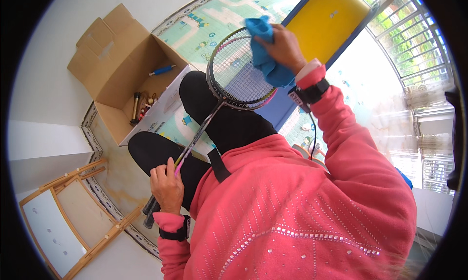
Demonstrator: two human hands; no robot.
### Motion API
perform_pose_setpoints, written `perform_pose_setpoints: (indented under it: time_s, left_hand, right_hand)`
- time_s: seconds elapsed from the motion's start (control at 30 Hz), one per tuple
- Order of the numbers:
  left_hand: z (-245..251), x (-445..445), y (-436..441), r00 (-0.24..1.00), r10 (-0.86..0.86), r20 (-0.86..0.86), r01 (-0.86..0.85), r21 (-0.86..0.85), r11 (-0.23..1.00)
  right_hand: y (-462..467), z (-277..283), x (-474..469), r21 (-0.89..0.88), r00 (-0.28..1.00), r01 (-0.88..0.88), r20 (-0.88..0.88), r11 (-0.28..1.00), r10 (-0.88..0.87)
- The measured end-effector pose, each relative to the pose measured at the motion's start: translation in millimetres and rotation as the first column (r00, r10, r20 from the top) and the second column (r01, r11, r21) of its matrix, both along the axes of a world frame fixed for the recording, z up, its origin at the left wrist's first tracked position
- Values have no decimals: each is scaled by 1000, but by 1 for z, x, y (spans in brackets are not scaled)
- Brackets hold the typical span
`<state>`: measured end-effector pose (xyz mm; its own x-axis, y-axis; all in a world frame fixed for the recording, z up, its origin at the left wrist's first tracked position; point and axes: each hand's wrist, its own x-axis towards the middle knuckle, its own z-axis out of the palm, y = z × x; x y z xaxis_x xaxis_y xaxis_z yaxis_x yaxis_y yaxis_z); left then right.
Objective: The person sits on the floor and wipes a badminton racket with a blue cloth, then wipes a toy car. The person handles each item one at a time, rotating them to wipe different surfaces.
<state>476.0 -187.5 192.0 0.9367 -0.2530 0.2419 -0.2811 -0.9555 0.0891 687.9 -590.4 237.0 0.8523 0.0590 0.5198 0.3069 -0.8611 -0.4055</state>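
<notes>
Two badminton rackets point(234, 72) lie stacked over my black-clad legs, heads pointing away from me. One frame is dark and the other shows pink edges. Near the top of the grips, my left hand point(167, 188) is closed around both; two dark handle ends point(150, 212) stick out below it. My right hand point(284, 47) clutches a crumpled blue cloth point(264, 58) against the right side of the racket heads. Part of the strings and rim is hidden behind the cloth.
An open cardboard box point(126, 69) stands left of my knees, holding a blue-handled item point(162, 70), a gold-and-black rod point(136, 107) and small wooden pieces. A yellow-topped, blue-edged table point(327, 22) is ahead. A wooden-framed board point(55, 232) is lower left. A cable point(314, 133) hangs from my right wrist.
</notes>
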Motion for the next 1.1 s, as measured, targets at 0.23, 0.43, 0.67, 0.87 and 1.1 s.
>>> perform_pose_setpoints:
  time_s: [0.23, 0.43, 0.67, 0.87, 1.1]
  left_hand:
    - [0, -7, -7, 998, 65, -5, -65, -9, 998]
    - [-3, -15, -17, 994, 78, 80, -76, -25, 997]
    - [-9, -11, -15, 997, 61, 56, -62, 23, 998]
    - [-7, 1, -11, 998, 54, 23, -54, 23, 998]
    - [-3, 7, -6, 998, 56, -22, -56, 7, 998]
  right_hand:
    - [70, -20, -82, 96, 773, -616, -118, 782, 623]
    - [17, -16, -77, 95, 915, -387, -87, 917, 394]
    - [-35, -5, -25, -55, 984, 169, -45, 984, -171]
    - [37, -10, 17, -107, 992, -108, -75, 988, 101]
    - [87, -14, -44, 105, 630, -739, -242, 666, 738]
